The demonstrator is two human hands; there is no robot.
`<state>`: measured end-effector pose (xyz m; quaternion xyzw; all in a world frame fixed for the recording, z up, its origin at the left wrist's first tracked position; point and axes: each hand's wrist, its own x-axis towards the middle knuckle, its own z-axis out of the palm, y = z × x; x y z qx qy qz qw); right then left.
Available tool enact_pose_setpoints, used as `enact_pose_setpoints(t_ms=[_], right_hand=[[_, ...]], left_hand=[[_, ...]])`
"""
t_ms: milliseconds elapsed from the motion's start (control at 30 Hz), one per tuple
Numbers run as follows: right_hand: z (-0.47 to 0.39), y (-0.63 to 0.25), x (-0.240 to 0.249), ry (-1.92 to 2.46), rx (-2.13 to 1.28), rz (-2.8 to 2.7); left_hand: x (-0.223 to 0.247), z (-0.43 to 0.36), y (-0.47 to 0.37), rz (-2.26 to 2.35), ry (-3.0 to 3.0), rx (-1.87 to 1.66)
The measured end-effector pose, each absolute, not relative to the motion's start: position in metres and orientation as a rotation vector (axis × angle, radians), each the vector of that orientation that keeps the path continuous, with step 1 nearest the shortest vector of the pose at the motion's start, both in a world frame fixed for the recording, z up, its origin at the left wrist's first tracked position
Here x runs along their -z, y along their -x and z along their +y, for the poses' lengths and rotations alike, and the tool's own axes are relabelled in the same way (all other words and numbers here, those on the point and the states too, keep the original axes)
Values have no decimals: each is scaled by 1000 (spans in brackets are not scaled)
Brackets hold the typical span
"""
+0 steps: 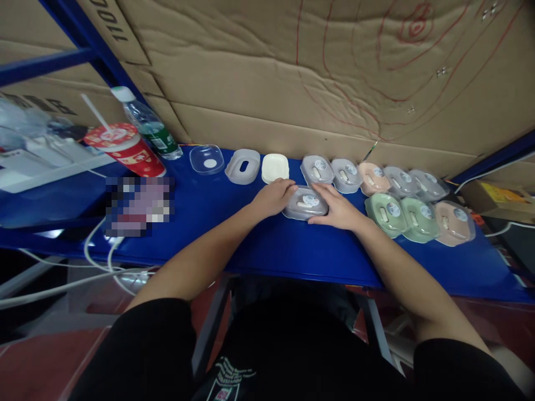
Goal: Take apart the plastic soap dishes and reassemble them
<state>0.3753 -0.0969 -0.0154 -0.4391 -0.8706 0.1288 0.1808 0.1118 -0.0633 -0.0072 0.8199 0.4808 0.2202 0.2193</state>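
A grey plastic box with a clear lid and a round white sticker rests on the blue table. My left hand is closed on its left end, fingers bent. Against its right end is my right hand, thumb along the near side and fingers over the far edge. Just behind stand two more grey lidded boxes. Left of those lie a cream square tray, a grey cover with an oval hole and a clear lid.
More lidded boxes in grey, peach and green fill the right side of the table. On the left stand a red cup with a straw and a water bottle. A cardboard sheet walls the back. White cables hang at left.
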Motion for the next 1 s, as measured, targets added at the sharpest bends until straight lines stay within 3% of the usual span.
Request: enact_pose_setpoints(t_ms=[367,467,567,667,800,1000], right_hand=[[-156,-412,-58,1511,345,-2585],[-172,-395,-69,1488,422,-2538],[-182,-361,-66,1266,204,-2531],[-180,-334,-46,1125,-94,-2508],[-165,-330,-23,1369,-110,-2624],[-149,-340,-28,1891,87,-2541]], left_hand=[[-9,-94,-125,806,-1764,-266],[-8,-104,-133,674,-1747,-268],[1,-103,-140,618,-1714,-322],[7,-90,-135,884,-1924,-549],[8,-63,-110,1366,-2289,-799],[11,-41,-88,1696,-2352,-539]])
